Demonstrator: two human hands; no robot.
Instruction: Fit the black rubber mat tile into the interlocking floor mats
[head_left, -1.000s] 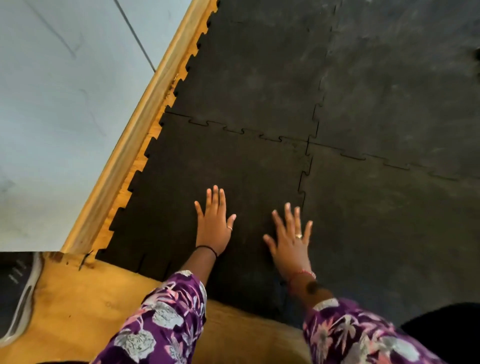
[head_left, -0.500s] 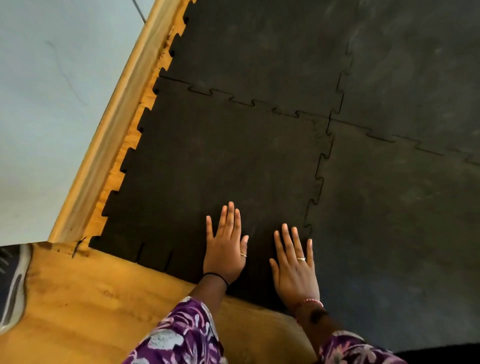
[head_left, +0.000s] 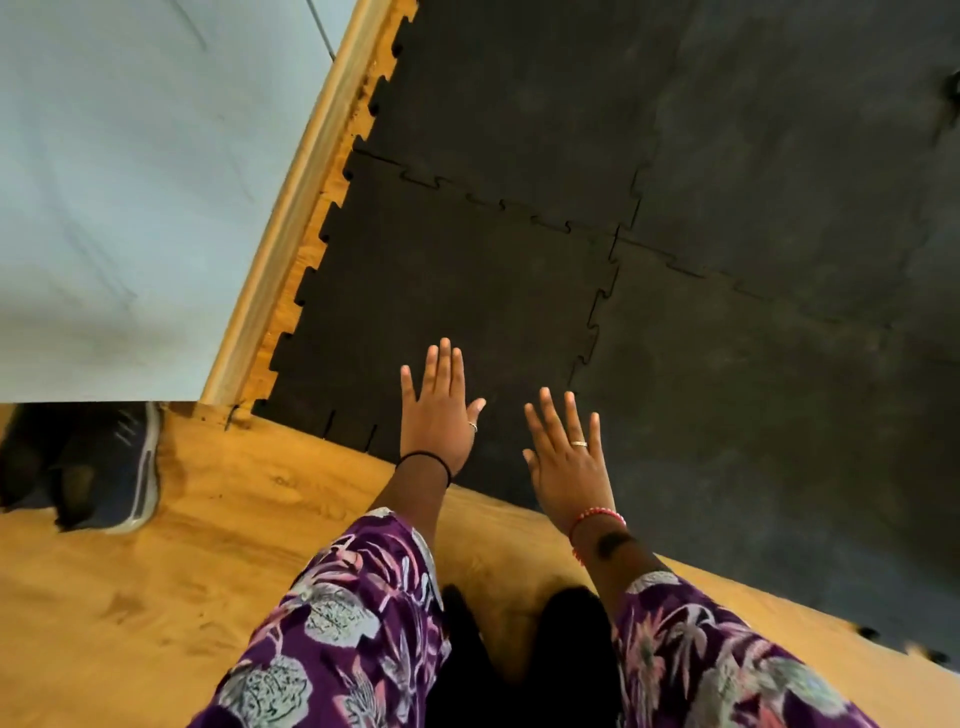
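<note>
— Where's the black tile (head_left: 441, 291)?
— Under her left hand (head_left: 439, 410), teeth meshed with the floor mats (head_left: 753, 389) beyond.
— And the hands?
— Both spread flat, holding nothing; right hand (head_left: 569, 462) sits just beside, near the seam.

**Light and picture quality**

Soft daylight, no hard glare. My left hand (head_left: 440, 415) and right hand (head_left: 569, 457) are evenly lit, casting faint shadows. Black mat tile (head_left: 447, 291) reads dim and grainy, seams still legible. Wall (head_left: 130, 197) is pale, washed. Wide-angle bending at edges; sleeves (head_left: 353, 623) slightly soft
</note>
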